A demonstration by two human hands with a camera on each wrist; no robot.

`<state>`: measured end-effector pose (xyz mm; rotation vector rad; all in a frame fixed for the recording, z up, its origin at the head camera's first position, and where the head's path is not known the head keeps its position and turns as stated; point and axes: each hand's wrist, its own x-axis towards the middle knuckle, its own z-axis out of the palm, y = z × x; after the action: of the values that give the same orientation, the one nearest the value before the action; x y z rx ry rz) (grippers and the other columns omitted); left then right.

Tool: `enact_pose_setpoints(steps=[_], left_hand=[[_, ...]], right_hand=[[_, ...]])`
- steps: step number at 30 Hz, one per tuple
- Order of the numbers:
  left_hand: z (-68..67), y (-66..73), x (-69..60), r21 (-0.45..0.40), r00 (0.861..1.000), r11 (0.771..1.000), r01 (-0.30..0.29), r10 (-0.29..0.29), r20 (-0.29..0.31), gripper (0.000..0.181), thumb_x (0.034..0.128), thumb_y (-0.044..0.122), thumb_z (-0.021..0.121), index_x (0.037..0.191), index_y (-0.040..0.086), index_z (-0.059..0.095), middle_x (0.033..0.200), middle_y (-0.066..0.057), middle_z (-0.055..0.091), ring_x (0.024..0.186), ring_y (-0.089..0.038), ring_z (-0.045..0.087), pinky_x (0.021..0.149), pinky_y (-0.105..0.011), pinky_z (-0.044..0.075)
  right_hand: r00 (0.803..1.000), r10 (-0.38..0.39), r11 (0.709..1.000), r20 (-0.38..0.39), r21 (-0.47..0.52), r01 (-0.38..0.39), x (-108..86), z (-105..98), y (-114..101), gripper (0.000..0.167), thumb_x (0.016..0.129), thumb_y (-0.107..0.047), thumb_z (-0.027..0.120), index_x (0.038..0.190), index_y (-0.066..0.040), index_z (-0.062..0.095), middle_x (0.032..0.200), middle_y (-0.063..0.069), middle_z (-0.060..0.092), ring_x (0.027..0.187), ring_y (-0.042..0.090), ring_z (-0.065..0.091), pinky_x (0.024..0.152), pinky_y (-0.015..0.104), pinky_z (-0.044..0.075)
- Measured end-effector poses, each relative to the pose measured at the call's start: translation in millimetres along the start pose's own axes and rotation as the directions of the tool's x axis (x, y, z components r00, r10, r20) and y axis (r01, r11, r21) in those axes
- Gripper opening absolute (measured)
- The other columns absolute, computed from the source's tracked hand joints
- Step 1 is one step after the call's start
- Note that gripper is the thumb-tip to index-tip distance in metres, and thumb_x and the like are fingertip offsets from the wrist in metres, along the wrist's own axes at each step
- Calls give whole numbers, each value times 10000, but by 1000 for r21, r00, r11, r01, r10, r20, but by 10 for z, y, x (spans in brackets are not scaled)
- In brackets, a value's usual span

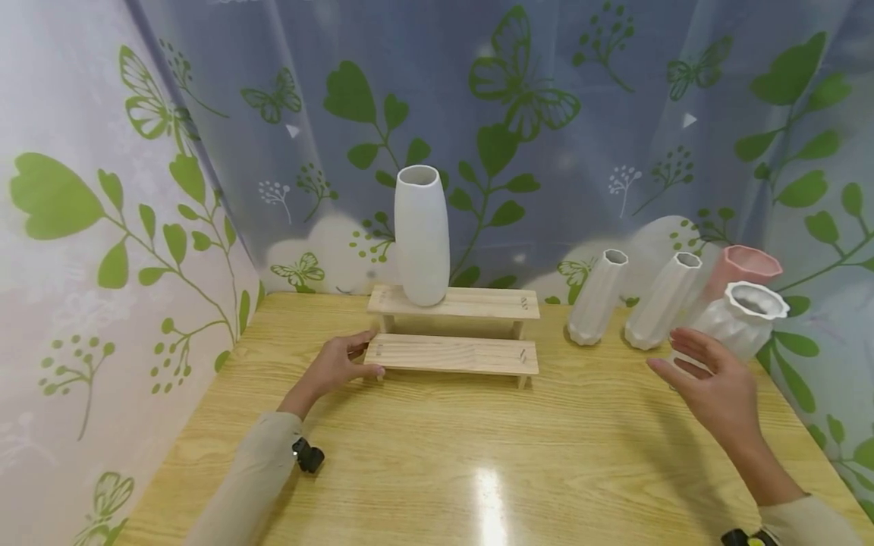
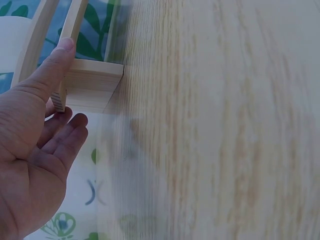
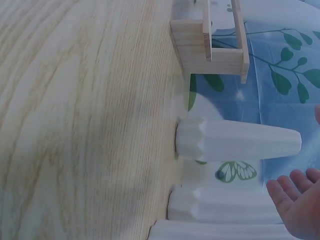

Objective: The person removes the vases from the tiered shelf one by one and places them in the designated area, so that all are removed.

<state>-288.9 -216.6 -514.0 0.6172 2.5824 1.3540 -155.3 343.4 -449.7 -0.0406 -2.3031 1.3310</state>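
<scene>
At the left end of a two-tier wooden stand (image 1: 454,355) my left hand (image 1: 337,365) grips the lower board. In the left wrist view its thumb lies along the board's edge, with the other fingers curled at the end. A tall white vase (image 1: 423,235) stands upright on the upper board. My right hand (image 1: 722,390) hovers with fingers spread loosely, holding nothing, in front of a white vase with a wavy rim (image 1: 737,326). Whether it touches that vase is hard to tell in the head view; the right wrist view shows the fingers (image 3: 285,197) apart from the slim vases.
Two slim, ribbed white vases (image 1: 592,307) (image 1: 657,311) stand right of the stand. A pink vase (image 1: 740,265) is partly hidden behind the wavy-rimmed one. A wood-grain table (image 1: 437,447) carries everything, with a leaf-patterned curtain (image 1: 560,174) behind and at both sides.
</scene>
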Motion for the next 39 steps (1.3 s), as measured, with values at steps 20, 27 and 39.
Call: enact_pose_setpoints(steps=[20, 27, 39], left_hand=[[0, -1, 2, 11, 1000, 1000, -12, 12, -8, 852, 844, 305, 852, 1548, 55, 442, 1586, -177, 409, 1403, -395, 468, 1114, -449, 472], [-2, -4, 0, 26, 1000, 1000, -5, 5, -10, 867, 844, 322, 852, 1551, 44, 434, 1587, -173, 408, 1396, -402, 472, 1106, -455, 478], [0, -1, 1, 31, 1000, 999, -7, 7, -4, 856, 850, 315, 847, 1551, 52, 435, 1587, -168, 408, 1392, -400, 480, 1110, -462, 479]], right_hand=[[986, -122, 993, 115, 7, 122, 248, 532, -363, 608, 854, -147, 858, 1401, -35, 615, 1365, 145, 643, 1125, -114, 581, 900, 65, 519], [978, -139, 990, 158, 56, 132, 361, 670, -570, 617, 862, -162, 852, 1420, -76, 603, 1400, 156, 608, 1190, 3, 607, 923, 86, 523], [961, -120, 990, 248, 103, 97, 607, 898, -823, 584, 905, -275, 816, 1431, -140, 604, 1419, 91, 610, 1211, 82, 619, 959, 173, 553]])
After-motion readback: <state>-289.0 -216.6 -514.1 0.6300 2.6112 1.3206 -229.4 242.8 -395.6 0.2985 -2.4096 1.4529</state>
